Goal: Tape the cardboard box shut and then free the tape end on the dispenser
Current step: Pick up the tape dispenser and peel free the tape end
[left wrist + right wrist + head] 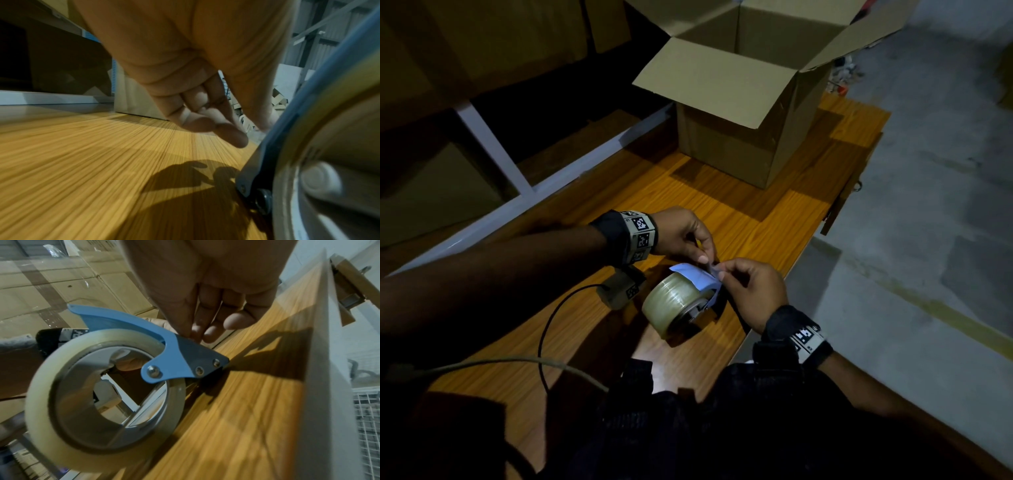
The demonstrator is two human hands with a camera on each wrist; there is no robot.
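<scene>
The left hand point(681, 233) and the right hand point(753, 291) each form a pinching grip on the tape end point(710, 269), right over the dispenser point(681, 301) on the surface point(739, 212). That thin film could fold onto itself or slip back onto the roll if either grip loosens. One dispenser, one roll, one open box point(739, 113) well beyond the grips.

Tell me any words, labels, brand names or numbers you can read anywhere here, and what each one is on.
No text here can be read.
Wristbands on the left hand and right hand: black-and-white square code patterns only, no letters or digits.
Tape dispenser and its tape roll: no brand or label shows.
Cardboard box: plain sides and flaps, no print in view.
Stacked cartons behind, in the right wrist view: faint marks, too blurred to read.
</scene>
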